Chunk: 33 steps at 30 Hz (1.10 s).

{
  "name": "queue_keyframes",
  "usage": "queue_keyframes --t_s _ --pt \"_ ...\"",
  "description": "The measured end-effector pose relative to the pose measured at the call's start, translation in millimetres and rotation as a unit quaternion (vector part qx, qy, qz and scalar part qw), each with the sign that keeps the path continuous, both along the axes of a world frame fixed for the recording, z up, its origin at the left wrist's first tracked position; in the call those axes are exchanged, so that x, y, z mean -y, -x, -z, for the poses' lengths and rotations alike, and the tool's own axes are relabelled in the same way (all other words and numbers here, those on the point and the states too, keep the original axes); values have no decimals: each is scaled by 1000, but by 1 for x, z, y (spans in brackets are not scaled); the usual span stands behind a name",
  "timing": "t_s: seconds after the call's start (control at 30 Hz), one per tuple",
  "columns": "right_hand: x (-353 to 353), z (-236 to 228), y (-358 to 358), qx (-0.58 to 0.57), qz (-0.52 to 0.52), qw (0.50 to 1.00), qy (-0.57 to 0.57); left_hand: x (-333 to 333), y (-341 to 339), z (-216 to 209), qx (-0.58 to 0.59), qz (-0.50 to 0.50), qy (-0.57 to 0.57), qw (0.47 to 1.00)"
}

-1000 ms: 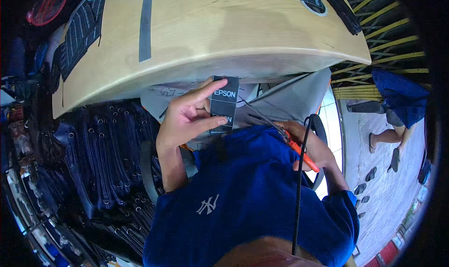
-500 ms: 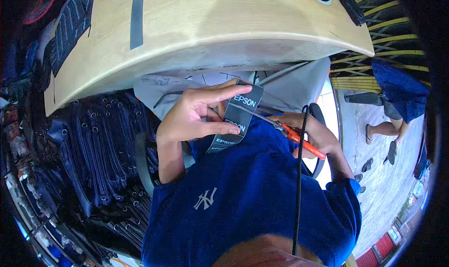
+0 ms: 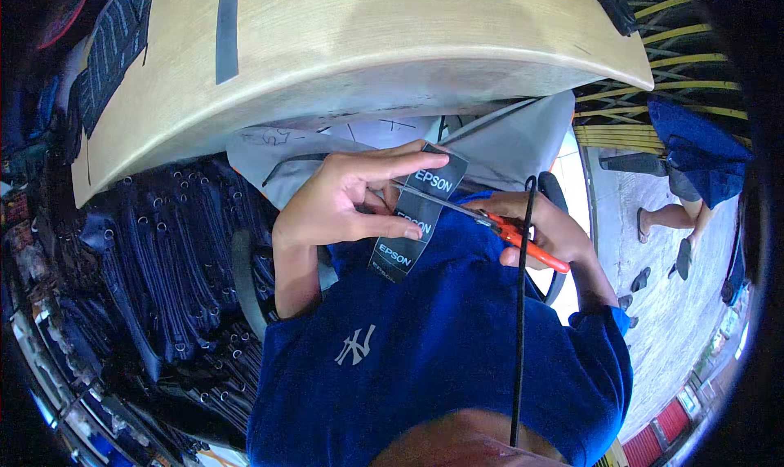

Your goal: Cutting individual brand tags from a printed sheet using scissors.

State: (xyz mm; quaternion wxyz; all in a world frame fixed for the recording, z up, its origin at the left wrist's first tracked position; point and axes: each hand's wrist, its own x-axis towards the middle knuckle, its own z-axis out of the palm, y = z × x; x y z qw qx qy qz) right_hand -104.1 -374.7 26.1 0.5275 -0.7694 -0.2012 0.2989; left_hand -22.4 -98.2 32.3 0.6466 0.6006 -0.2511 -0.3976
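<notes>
Apparently cutting is the step in hand: 1 visible blade of the scissors (image 3: 508,232) is lying slantwise across the front of the label strip (image 3: 418,209), between its 1st and 2nd printed blocks. Whether the other blade is sitting behind, cannot tell. Strip is looking whole at the crossing.

Strip is hanging before the person's blue shirt (image 3: 425,336), off the tabletop (image 3: 367,26) and just beyond its near edge.

Left grip (image 3: 339,197) is pinching the strip, index finger near the upper end, thumb lower down. Right grip (image 3: 559,226) is wrapping round the orange handles.

Next move is probably calling for squaring the blade to the gap between blocks, keeping the strip taut, fingertips clear, then an even squeeze.

Counts: 1 strip in hand, showing 4 printed blocks, the lowest only partly; 1 pair of scissors; 2 hands working. On the tabletop, 1 plain grey strip (image 3: 228,30) is lying apart; 1 black bundle (image 3: 608,1) is resting at the right end. Dark printed strips (image 3: 118,46) are overlapping at the left end, number unclear. Ringed straps (image 3: 171,263) are hanging at left, too many and too dark for counting.
</notes>
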Motion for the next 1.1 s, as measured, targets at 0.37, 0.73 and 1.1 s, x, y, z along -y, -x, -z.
queue_keyframes --t_s 0.37,0.73,1.1 --pt "1 8 5 29 18 999 7 1 -1 1 -9 -1 15 1000" --pt "-2 5 5 5 33 999 31 -2 -2 0 12 3 2 1000" --pt "-4 8 7 44 53 997 20 -2 -4 3 10 -6 1 1000"
